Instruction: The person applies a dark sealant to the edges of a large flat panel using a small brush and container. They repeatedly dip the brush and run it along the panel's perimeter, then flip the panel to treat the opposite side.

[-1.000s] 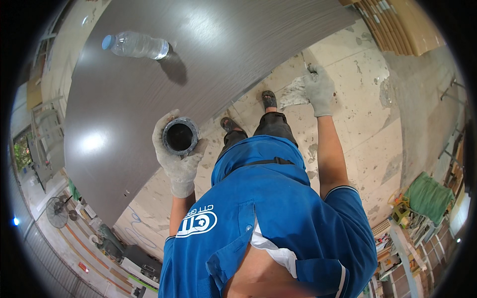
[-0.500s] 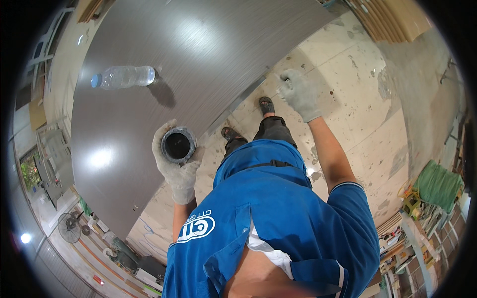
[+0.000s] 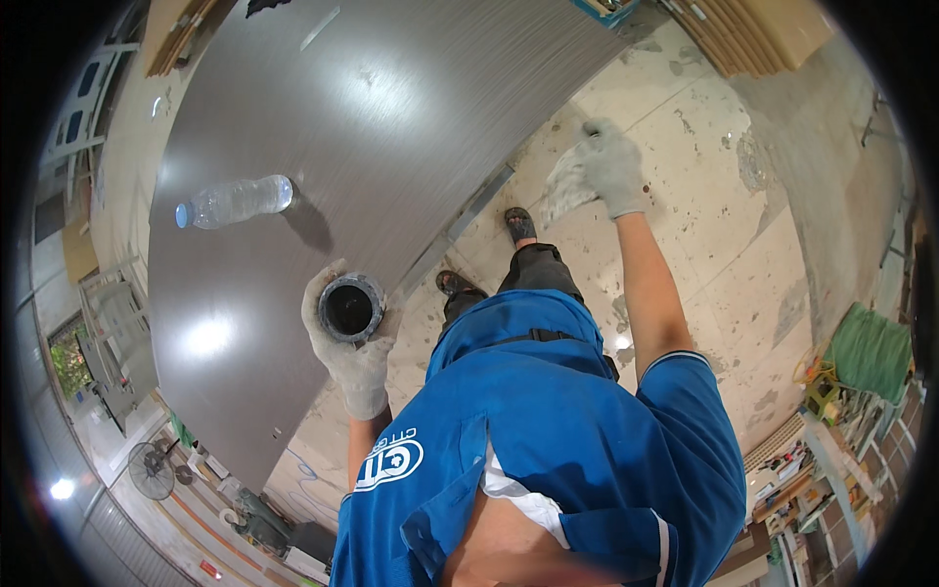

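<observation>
A dark, round, open-topped cup (image 3: 349, 308) sits in my left hand (image 3: 354, 372), whose gloved fingers and thumb curve around its sides. Its inside is black, and what it contains cannot be made out. My left hand is over the near edge of a large grey panel (image 3: 245, 284). Away to the right, above the floor, my gloved right hand (image 3: 612, 168) is closed on a pale, flat piece (image 3: 565, 191), blurred and perhaps a cloth. A small dark tip shows by its fingers. Both gloves are light grey. A clear plastic bottle (image 3: 240, 202) with a blue cap is on the panel.
The pale, stained floor (image 3: 704, 254) spreads right of the panel. Brown boards (image 3: 753, 39) stand at the far right. A green bundle (image 3: 869, 352) and cluttered shelving are at the right rim. A fan (image 3: 153, 471) stands at the lower left.
The view has shifted, so the bottle and panel appear lower. My right hand has moved and turned slightly, and the pale piece in it now shows. My left hand still holds the cup.
</observation>
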Demonstrator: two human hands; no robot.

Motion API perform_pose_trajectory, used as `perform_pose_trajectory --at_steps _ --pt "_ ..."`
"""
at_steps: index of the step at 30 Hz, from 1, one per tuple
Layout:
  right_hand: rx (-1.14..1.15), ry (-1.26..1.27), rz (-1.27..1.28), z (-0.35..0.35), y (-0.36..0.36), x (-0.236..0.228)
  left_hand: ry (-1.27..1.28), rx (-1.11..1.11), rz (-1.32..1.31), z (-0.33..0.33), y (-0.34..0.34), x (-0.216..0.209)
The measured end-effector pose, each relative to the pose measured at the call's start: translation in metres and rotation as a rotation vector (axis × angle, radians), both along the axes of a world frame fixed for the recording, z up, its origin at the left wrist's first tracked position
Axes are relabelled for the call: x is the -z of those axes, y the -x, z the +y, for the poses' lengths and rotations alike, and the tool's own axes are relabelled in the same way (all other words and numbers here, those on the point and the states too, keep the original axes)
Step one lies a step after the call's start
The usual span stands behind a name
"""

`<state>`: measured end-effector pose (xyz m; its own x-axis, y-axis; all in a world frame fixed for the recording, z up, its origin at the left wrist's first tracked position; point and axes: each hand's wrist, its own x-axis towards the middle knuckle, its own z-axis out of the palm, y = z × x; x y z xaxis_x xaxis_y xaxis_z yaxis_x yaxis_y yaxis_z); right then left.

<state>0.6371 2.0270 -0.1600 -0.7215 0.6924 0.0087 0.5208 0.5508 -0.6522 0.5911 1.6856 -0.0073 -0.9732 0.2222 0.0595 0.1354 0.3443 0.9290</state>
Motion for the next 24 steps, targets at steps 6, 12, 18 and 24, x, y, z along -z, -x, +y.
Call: perform_pose_trajectory --at_steps 6,12,18,24 --pt "-0.094 0.050 -0.087 0.017 0.001 -0.005 -0.014 0.015 -0.016 0.008 0.000 0.000" --pt "0.086 -0.032 -0.044 0.042 0.009 -0.004 -0.023 0.040 -0.016 0.018 0.002 0.001" --pt "-0.094 0.008 -0.004 0.060 0.009 0.000 -0.003 0.035 -0.039 0.035 0.006 0.002" --pt "0.057 0.002 -0.045 0.093 0.014 0.014 0.034 0.032 -0.030 0.049 0.008 0.004"
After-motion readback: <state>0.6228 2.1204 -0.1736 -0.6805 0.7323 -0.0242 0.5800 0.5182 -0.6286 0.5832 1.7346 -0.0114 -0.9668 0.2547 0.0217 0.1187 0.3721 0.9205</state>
